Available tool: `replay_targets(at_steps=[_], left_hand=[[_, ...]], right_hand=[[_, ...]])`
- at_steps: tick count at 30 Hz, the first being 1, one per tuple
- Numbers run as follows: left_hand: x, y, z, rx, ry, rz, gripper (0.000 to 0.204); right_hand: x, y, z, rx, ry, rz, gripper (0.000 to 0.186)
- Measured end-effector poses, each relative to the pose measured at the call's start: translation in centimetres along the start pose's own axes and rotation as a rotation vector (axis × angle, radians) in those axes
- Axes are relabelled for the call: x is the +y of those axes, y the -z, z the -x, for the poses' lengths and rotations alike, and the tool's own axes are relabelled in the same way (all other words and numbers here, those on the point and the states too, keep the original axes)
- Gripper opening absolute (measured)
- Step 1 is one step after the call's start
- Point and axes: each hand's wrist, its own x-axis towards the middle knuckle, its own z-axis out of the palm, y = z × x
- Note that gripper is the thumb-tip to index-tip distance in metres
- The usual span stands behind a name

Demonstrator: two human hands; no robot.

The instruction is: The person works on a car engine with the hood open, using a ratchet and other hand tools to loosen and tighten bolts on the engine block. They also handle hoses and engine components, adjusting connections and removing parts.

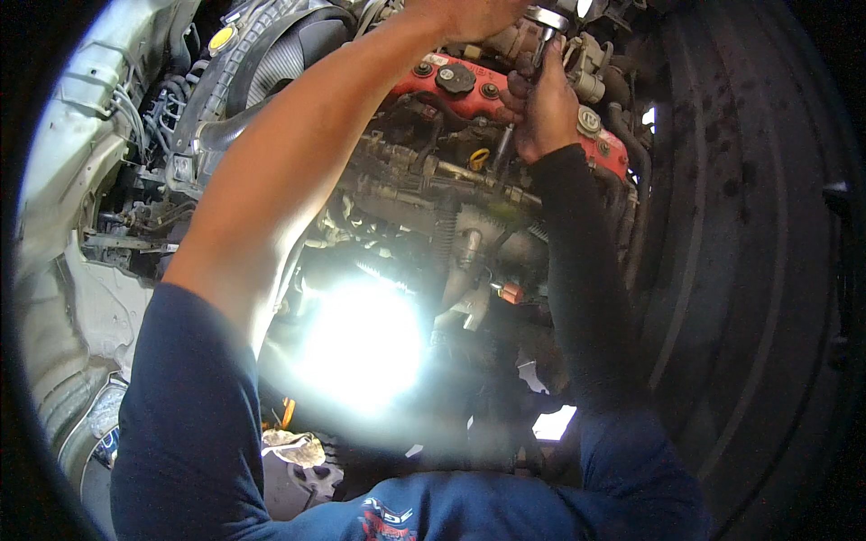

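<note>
My left hand [483,16] is at the top edge, partly cropped, by the chrome head of a ratchet-type wrench [547,20]; its fingers are not clear enough to tell their grip. My right hand [546,113] is closed on the tool's upright chrome shaft just below the head. Both are over a red engine cover [465,97] with a black cap [455,78] and bolts. Below my right hand stand a metal tube [503,144] and a yellow ring handle [479,158].
The engine bay has a pale metal body edge [68,180] at left, a ribbed air hose [280,68] and a yellow cap [220,39] at upper left. A dark ribbed panel [740,270] fills the right side. A bright light [361,347] glares low in the middle, hiding parts around it.
</note>
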Motion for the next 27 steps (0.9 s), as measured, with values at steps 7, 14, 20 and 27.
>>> replay_targets(at_steps=[7,14,20,27], left_hand=[[-0.3,0.8,-0.3,-0.171,-0.061,0.126,0.067],[4.2,16.0,3.3,-0.433,-0.028,-0.081,0.050],[1.8,23.5,15.4,-0.265,0.105,0.351,0.066],[1.5,23.8,41.8,-0.500,0.639,0.703,0.042]], right_hand=[[0.5,-0.8,-0.3,0.093,0.087,0.049,0.050],[-6.2,-3.5,2.9,-0.071,0.269,0.165,0.050],[-9.7,-6.5,16.4,-0.537,0.437,0.704,0.031],[-3.1,-10.7,35.1,-1.031,0.155,1.140,0.044]])
